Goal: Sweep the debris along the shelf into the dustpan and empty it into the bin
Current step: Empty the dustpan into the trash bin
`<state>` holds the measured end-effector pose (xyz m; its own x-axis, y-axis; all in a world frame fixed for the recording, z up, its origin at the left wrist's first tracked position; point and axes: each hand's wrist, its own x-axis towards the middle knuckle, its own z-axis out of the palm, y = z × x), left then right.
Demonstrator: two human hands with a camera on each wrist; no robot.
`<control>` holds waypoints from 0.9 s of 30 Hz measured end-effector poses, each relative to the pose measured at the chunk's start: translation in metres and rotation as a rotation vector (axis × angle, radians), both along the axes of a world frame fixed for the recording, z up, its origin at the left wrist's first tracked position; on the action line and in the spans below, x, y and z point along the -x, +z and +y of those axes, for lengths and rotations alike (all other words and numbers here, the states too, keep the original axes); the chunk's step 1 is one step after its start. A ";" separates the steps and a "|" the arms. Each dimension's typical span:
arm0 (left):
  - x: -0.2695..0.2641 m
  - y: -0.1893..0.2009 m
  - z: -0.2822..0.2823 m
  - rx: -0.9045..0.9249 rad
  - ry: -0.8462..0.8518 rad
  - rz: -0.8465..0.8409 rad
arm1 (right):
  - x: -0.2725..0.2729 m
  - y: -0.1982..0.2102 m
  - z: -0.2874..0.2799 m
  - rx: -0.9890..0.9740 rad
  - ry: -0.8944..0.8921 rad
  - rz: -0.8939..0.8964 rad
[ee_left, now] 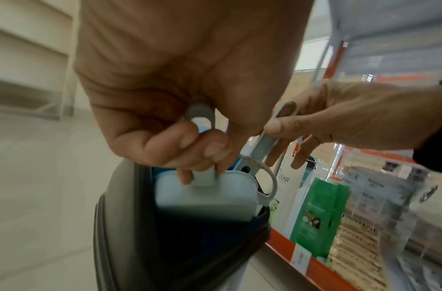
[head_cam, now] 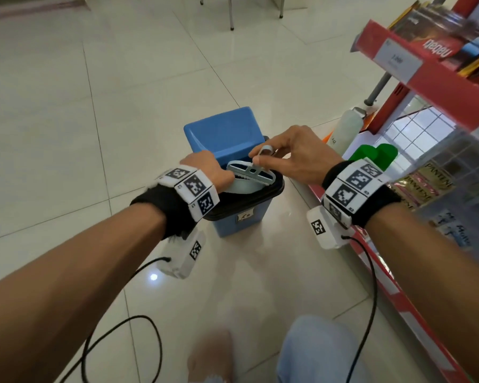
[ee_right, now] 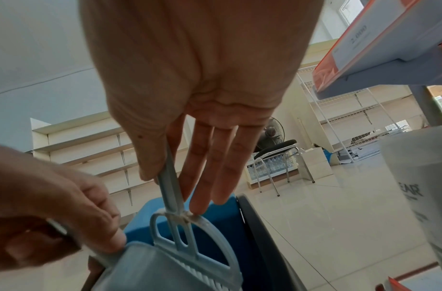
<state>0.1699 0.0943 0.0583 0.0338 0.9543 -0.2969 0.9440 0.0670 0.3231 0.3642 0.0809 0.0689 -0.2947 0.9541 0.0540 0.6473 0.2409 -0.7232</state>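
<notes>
A small blue bin with a black rim and its blue lid raised stands on the floor beside the shelf. My left hand grips the handle of a pale blue dustpan, tipped down into the bin's mouth. My right hand pinches the handle of a pale blue hand brush between thumb and forefinger, the other fingers straight. The brush head lies against the dustpan over the bin's opening. No debris shows in any view.
A red-edged shop shelf runs along the right with shampoo sachets, a green pack and a white bottle at its low tier. An upper shelf overhangs at the right. Pale floor tiles spread left. Chair legs stand far back.
</notes>
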 end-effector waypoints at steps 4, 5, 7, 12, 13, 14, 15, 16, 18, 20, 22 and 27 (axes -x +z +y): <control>-0.004 0.012 0.010 -0.130 -0.090 0.058 | 0.003 0.010 0.007 -0.024 0.015 -0.031; -0.005 0.012 0.012 -0.137 -0.102 0.061 | 0.004 0.013 0.009 -0.035 0.019 -0.035; -0.006 0.012 0.012 -0.143 -0.122 0.093 | 0.008 0.019 0.014 -0.054 0.034 -0.053; -0.006 0.011 0.010 -0.142 -0.154 0.170 | 0.015 0.022 0.018 0.010 0.111 -0.170; -0.006 0.011 0.010 -0.138 -0.160 0.169 | 0.014 0.021 0.017 0.013 0.119 -0.177; -0.005 0.011 0.009 -0.130 -0.171 0.168 | 0.014 0.020 0.016 0.018 0.136 -0.189; -0.003 0.011 0.008 -0.126 -0.178 0.168 | 0.014 0.020 0.014 0.024 0.168 -0.214; -0.002 0.011 0.007 -0.129 -0.177 0.166 | 0.014 0.019 0.012 0.022 0.203 -0.245; 0.000 0.011 0.004 -0.156 -0.169 0.158 | 0.012 0.019 0.007 -0.032 0.221 -0.250; 0.000 0.007 -0.002 -0.171 -0.188 0.201 | 0.009 0.021 0.004 -0.129 0.186 -0.164; -0.002 -0.001 -0.010 -0.147 -0.217 0.255 | 0.005 0.024 0.000 -0.151 0.145 -0.160; -0.002 -0.005 -0.022 -0.189 -0.205 0.295 | -0.002 0.022 -0.019 -0.255 0.033 -0.312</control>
